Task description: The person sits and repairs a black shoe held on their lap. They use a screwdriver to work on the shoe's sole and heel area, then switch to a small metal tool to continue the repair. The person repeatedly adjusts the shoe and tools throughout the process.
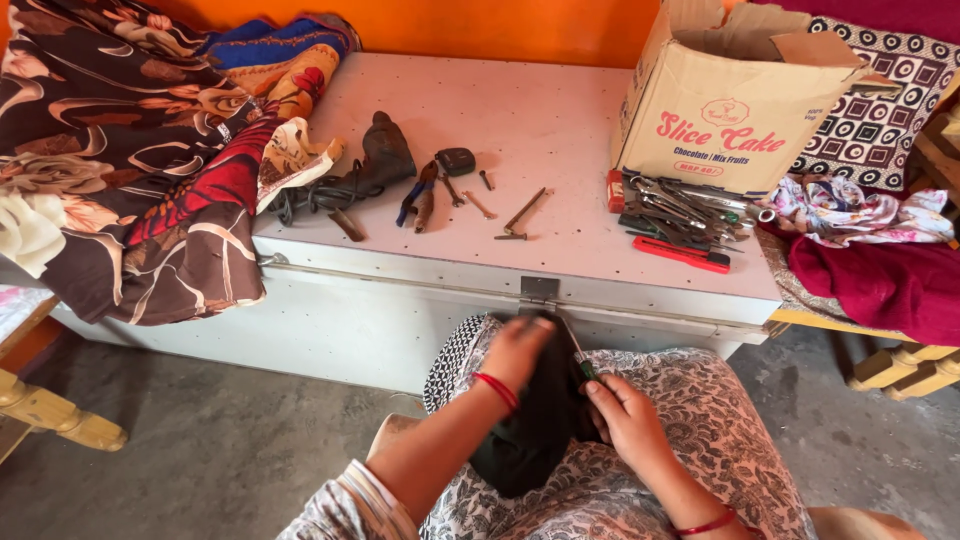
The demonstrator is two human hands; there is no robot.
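Black cloth [530, 420] lies bunched on my lap, my left hand [515, 350] clamped on its top. My right hand [625, 420] pinches a green-handled screwdriver [580, 358] against it; wiping seems underway, wanting steady strokes.

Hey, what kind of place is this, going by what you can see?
Probably a room in a home used as a makeshift repair spot. A white metal trunk serves as a workbench, with loose hand tools and a cardboard box on it, and patterned blankets piled beside it against an orange wall.
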